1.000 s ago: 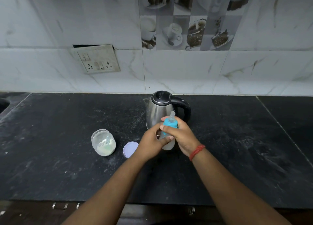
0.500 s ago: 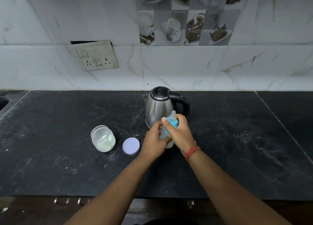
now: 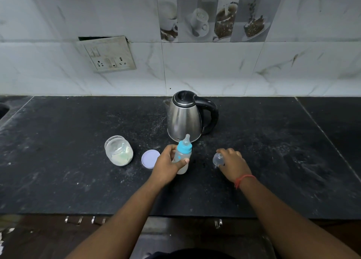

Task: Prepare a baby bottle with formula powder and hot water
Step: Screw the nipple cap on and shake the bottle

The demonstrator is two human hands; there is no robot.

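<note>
Steadying baby bottle (image 3: 182,158) upright mid-bench, just before the kettle (image 3: 186,118): left hand (image 3: 168,166) grip wrapped around its body. Right hand (image 3: 233,162) pinches clear cap (image 3: 218,159) on bench beside it, likely for capping the teat.

Upright blue-collared baby bottle (image 3: 182,157), nipple on

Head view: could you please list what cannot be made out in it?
- Bottle contents: head view, the left hand wraps its body.
- Clear cap: the right hand covers part of it.
- Kettle water level: lid shut, steel wall opaque.
- Jar: whether a scoop is inside, too blurred.
</note>
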